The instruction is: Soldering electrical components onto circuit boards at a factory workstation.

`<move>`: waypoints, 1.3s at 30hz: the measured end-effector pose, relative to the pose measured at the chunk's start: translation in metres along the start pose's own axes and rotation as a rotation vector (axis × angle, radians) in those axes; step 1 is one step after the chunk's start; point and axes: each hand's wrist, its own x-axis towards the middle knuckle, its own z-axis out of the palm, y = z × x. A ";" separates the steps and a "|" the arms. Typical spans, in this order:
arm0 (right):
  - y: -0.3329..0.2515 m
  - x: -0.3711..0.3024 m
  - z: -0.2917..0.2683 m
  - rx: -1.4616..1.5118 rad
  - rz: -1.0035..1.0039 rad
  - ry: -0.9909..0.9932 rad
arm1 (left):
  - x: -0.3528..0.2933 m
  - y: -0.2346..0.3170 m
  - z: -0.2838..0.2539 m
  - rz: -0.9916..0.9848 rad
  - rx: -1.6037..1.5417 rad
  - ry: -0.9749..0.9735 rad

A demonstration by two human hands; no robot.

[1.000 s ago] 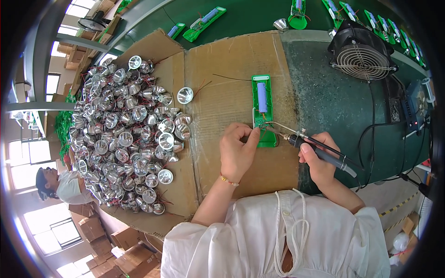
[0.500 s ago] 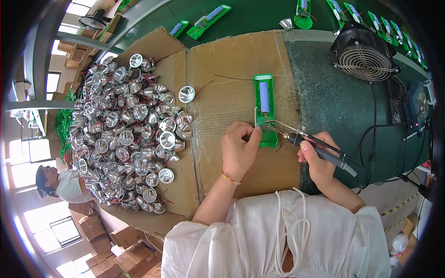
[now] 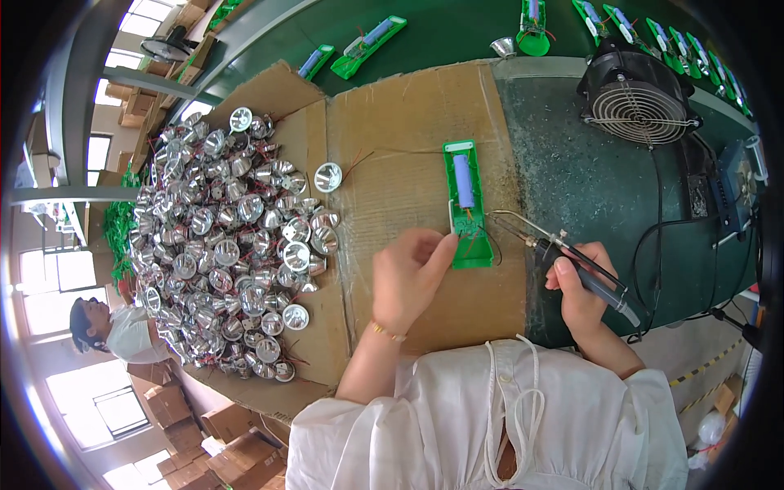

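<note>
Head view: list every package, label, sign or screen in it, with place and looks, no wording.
Cardboard sheet: flattened brown carton spread over the bench, under the green tray.
Cardboard boxes: brown stack on the floor, lower left.
More boxes: brown, far upper left by the windows.
Blue box: small device at the right edge; whether it has a screen cannot be told.
No signs or labels can be made out.

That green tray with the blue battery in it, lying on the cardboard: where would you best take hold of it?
Probably by the long side edges of the green tray, near its far end, coming from above. That end lies bare, while the near end is crowded: the left hand pinches there and the soldering iron in the right hand points at its wires.
</note>
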 end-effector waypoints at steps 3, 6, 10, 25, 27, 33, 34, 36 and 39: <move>0.004 0.005 -0.012 0.025 0.000 0.034 | 0.002 0.011 -0.012 0.049 0.086 -0.038; 0.010 0.009 -0.020 0.030 0.044 0.087 | 0.026 0.007 0.003 0.135 0.215 -0.305; 0.011 0.014 -0.017 0.014 0.066 0.112 | 0.109 0.030 0.020 0.364 0.336 -0.185; 0.006 0.019 -0.016 0.092 0.199 0.056 | 0.276 0.034 -0.041 0.116 0.900 0.052; 0.006 0.019 -0.016 0.087 0.188 0.043 | 0.229 0.037 -0.036 0.312 0.960 0.135; 0.005 0.019 -0.018 0.083 0.138 0.059 | 0.055 0.021 0.002 0.421 0.770 0.146; 0.006 0.019 -0.017 0.072 0.125 0.056 | 0.037 0.014 0.004 0.414 0.771 0.115; 0.005 0.020 -0.016 0.068 0.109 0.041 | 0.026 0.005 -0.005 0.263 0.476 0.111; 0.006 0.019 -0.016 0.075 0.075 0.048 | 0.048 -0.004 -0.035 0.213 0.385 0.303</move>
